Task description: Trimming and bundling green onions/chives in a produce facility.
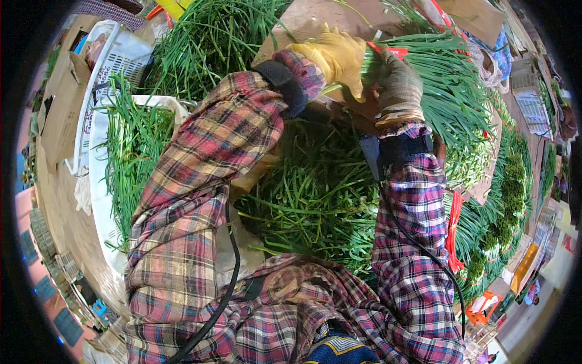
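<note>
A bundle of garlic chives with pale stalks sits between my hands, above a brown board. A strip of red tape lies at its upper end, by the fingers of my right hand. From the left, my left hand in a yellow glove closes against the bundle, its fingers bent downward and partly hidden. Gloved in grey, my right hand is curled around the bundle's right side. A loose pale stalk pokes out beneath the left glove. Taped chives lie piled just right of my right hand.
Loose chives heap up at the far left, and more greens fill the space below my forearms. A white basket and a white tub stand left. Red ties and stacked bundles lie right. Black cables run along both sleeves.
</note>
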A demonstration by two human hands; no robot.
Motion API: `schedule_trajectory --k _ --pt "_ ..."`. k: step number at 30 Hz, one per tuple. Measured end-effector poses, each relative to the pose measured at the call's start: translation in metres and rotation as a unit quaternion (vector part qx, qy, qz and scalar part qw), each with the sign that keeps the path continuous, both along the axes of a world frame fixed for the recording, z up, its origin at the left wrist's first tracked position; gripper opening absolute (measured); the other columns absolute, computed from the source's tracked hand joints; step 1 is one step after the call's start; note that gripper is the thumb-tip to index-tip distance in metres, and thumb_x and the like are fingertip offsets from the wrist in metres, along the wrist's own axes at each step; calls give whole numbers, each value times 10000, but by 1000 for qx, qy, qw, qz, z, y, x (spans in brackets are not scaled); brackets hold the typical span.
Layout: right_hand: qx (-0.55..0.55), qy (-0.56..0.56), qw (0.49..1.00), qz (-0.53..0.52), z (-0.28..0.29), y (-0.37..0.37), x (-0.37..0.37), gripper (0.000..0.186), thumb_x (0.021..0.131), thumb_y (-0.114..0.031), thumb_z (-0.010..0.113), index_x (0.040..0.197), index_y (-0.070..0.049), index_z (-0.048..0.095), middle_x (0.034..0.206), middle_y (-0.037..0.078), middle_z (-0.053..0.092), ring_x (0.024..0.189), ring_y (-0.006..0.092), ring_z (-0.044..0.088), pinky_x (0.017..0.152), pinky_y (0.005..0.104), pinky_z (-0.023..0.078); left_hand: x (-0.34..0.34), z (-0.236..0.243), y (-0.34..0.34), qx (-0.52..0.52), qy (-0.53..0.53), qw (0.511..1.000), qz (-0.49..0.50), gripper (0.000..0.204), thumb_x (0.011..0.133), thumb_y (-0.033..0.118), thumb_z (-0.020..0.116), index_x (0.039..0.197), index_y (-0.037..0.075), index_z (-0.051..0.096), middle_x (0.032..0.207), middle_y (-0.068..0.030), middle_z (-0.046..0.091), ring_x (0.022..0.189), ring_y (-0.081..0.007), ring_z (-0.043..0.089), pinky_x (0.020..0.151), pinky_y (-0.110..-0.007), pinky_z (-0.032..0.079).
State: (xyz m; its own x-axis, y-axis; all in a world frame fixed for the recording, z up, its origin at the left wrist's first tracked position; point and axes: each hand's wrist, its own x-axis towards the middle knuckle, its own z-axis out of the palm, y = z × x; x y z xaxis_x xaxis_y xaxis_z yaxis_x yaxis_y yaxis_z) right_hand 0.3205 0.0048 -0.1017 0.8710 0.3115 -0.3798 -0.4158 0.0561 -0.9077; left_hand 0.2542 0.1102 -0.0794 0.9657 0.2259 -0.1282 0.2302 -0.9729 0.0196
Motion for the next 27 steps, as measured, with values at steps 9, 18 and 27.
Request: schedule_trajectory --k 9,18,27 --pt "-46 -89 995 7 6 3 -12 285 716 -196 696 882 22 618 665 41 587 568 128 509 521 284 425 1 -23 0 -39 -119 992 29 541 685 81 595 1193 -1 426 865 -154 609 735 -296 621 631 -378 506" --pt "99 -49 991 79 21 -13 -42 159 813 -110 577 956 -46 597 696 0 557 551 73 494 488 204 385 -11 -33 -1 -6 -192 981 -12 501 678 150 639 1132 76 440 865 -119 597 794 -300 603 658 -392 476" --pt "-138 -350 902 212 7 -74 -19 373 786 -6 624 1152 -46 567 992 97 635 786 121 594 703 241 495 -6 -22 -4 -60 -125 990 4 463 634 227 683 1002 4 514 849 -147 612 782 -273 606 686 -382 465"
